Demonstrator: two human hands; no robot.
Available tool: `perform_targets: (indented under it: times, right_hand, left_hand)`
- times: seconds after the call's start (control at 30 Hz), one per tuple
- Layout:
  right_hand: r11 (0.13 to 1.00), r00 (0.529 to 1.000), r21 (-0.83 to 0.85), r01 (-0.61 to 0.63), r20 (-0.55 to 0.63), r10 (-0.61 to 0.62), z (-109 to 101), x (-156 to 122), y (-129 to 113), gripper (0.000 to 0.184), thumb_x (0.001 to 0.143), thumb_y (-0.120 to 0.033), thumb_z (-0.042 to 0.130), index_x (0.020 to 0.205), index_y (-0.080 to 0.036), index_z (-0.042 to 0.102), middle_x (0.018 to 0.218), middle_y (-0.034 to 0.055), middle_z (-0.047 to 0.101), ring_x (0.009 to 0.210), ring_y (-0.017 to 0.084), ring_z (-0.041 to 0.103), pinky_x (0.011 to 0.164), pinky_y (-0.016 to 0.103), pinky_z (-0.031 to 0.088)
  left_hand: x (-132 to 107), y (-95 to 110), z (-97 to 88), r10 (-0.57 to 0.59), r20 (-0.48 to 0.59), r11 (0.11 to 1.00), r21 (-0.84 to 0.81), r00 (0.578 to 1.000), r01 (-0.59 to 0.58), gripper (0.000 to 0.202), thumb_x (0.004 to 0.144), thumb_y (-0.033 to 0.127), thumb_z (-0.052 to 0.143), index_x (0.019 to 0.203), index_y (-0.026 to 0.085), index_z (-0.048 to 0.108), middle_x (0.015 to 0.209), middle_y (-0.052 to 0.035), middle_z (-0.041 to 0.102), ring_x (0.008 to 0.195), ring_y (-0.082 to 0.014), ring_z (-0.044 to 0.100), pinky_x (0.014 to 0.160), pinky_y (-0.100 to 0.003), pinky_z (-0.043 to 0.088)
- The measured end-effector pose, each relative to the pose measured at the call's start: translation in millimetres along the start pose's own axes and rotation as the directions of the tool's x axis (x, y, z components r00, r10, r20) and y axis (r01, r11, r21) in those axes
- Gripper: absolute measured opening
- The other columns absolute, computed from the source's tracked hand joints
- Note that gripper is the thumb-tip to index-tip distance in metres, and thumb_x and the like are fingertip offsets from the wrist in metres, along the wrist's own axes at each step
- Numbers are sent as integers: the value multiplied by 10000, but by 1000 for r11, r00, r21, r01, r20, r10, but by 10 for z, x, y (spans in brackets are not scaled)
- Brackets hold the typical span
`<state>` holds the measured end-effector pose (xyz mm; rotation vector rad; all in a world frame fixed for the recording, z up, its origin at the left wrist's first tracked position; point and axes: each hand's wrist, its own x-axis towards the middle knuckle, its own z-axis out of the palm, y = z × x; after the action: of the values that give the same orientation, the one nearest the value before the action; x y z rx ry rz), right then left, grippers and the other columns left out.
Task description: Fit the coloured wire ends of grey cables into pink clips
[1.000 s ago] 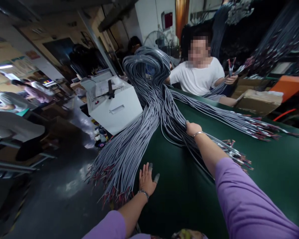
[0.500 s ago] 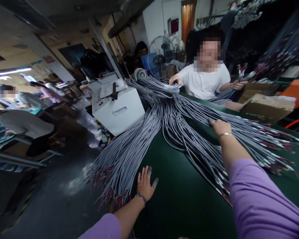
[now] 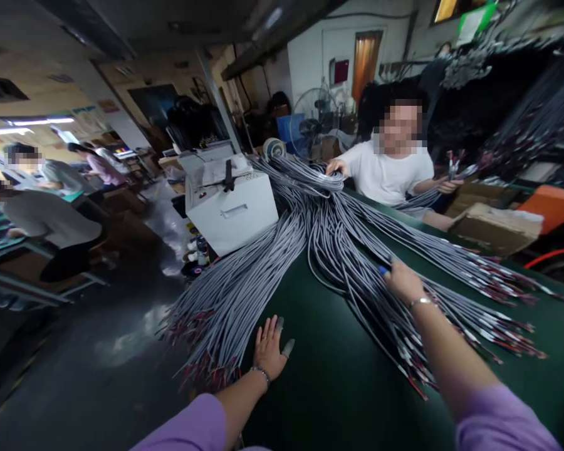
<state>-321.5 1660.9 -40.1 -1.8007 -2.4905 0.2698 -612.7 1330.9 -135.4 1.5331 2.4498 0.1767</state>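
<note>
left hand (image 3: pixel 269 354), one bracelet (image 3: pixel 262 374) at the wrist: wide open, palm down at the green table (image 3: pixel 324 376), holding nothing. two grey finger covers (image 3: pixel 288 347). right hand (image 3: pixel 404 282), one bangle (image 3: pixel 420 302): partly curled over the grey cables (image 3: pixel 348 250); cannot tell whether it grips any. cables spread over the table, too many to count: one spread to the left, at least three groups to the right, all running in from one coil (image 3: pixel 305 178) at the far side. one pale machine (image 3: pixel 235 219) just left of the coil, one black object (image 3: pixel 228 175) on top. opposite, one co-worker (image 3: pixel 385 172), one hand on the coil, the other holding cable ends. farther back, one caged fan (image 3: pixel 314 116); at left, at least three people (image 3: pixel 61 216).
</note>
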Motion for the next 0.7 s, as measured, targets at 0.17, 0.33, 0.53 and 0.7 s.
perform_targets:
  times: [0.17, 0.33, 0.53, 0.7]
  right_hand:
    - [960, 988, -277, 49, -131, -88, 411, -829, -386, 732, 887, -500, 504, 1476, -79, 393, 1564, 266, 299, 1430, 421, 318, 1132, 512, 274]
    - [948, 976, -315, 41, -188, -105, 609, -900, -262, 628, 896, -460, 410, 1449, -165, 451, 1588, 180, 316, 1463, 339, 320, 1183, 444, 249]
    - [959, 977, -282, 36, -194, -94, 572, -861, -287, 571, 891, -419, 391, 1406, -212, 526, 1583, 156, 343, 1466, 310, 330, 1207, 432, 226]
    - [967, 977, -251, 33, -196, -84, 589, -844, -249, 590, 874, -410, 438, 1413, -188, 532, 1575, 166, 352, 1467, 330, 322, 1208, 446, 242]
  left_hand:
    - [13, 48, 20, 7, -25, 999, -50, 1000, -8, 742, 881, 572, 359, 1563, 288, 291, 1634, -59, 197, 1512, -254, 104, 1263, -493, 137]
    - [-23, 106, 46, -5, -63, 991, -137, 998, -4, 697, 843, 520, 443, 1518, 356, 381, 1614, -73, 258, 1496, -274, 161, 1246, -512, 163]
    - [559, 447, -561, -135, 90, 714, -682, 987, 160, 545, 740, 263, 539, 1265, 385, 614, 1214, -142, 690, 1183, -302, 638, 999, -473, 502]
    - [1960, 982, -1370, -80, -35, 514, -857, 996, 11, 278, 907, 228, 474, 1118, 150, 638, 1089, -184, 700, 997, -221, 688, 883, -382, 551]
